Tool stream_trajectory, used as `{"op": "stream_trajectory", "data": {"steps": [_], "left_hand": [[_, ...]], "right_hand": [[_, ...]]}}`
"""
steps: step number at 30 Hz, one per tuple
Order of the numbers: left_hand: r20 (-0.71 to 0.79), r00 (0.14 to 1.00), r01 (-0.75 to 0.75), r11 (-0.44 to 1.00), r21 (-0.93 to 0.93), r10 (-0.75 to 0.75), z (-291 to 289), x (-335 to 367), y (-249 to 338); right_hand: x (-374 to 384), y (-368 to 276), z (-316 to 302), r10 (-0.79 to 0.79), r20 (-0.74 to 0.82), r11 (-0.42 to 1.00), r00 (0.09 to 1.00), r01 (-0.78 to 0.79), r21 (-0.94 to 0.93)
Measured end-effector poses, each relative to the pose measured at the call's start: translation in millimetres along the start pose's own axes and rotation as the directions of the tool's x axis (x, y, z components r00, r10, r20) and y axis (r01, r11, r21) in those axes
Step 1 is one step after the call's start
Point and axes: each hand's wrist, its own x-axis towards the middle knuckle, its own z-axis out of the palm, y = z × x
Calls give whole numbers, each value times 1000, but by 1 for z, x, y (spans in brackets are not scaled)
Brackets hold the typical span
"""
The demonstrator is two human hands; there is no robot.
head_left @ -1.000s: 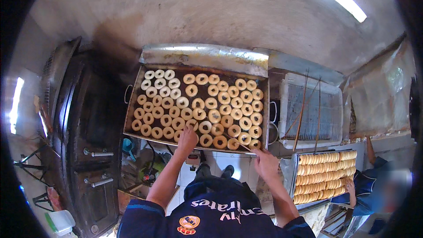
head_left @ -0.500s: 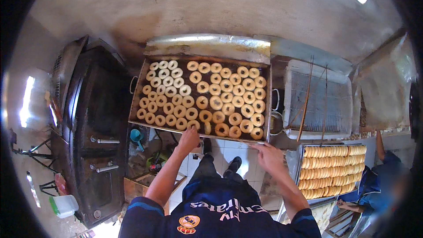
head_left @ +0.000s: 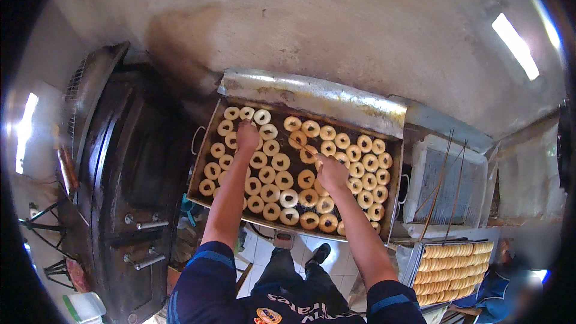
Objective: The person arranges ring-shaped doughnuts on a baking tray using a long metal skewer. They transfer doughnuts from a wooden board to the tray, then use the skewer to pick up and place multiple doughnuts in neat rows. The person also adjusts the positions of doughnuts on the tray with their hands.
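A wide rectangular fryer pan point(head_left: 211, 121) is filled with rows of ring doughnuts point(head_left: 365, 143), golden at the right, paler at the left. My left hand point(head_left: 246, 137) is closed low over the pale doughnuts at the far left; what its fingertips hold, if anything, is hidden. In my right hand point(head_left: 332, 174) is a thin stick point(head_left: 302, 147), pointing left and away across golden doughnuts near the middle. One whitish doughnut point(head_left: 289, 198) lies among browner ones at the near side.
A wire-mesh draining tray point(head_left: 444, 186) with long thin sticks lies right of the pan. Nearer stands a rack of finished doughnuts point(head_left: 453, 272), with a person in blue point(head_left: 499, 288) beyond. A dark oven cabinet point(head_left: 132, 192) is at the left, and a metal splash guard point(head_left: 312, 99) behind the pan.
Both hands have moved from the pan's near edge to over the doughnuts, the left reaching far. The doughnut standing on edge near my left hand now lies flat, pale side up. The view has tilted.
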Motion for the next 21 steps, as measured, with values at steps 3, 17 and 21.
{"op": "stream_trajectory", "data": {"steps": [3, 17, 21], "left_hand": [[166, 984, 61, 998, -1, -60, 21, 33, -46], [171, 985, -37, 984, 175, 6, 41, -80, -46], [272, 962, 4, 996, 88, -28, 45, -103, -38]], "right_hand": [[29, -25, 9, -67, -20, 998, 998, 67, -7], [-90, -10, -43, 74, 16, 996, 997, -73, -51], [-105, 8, -25, 28, 3, 997, 1000, -28, -67]]}}
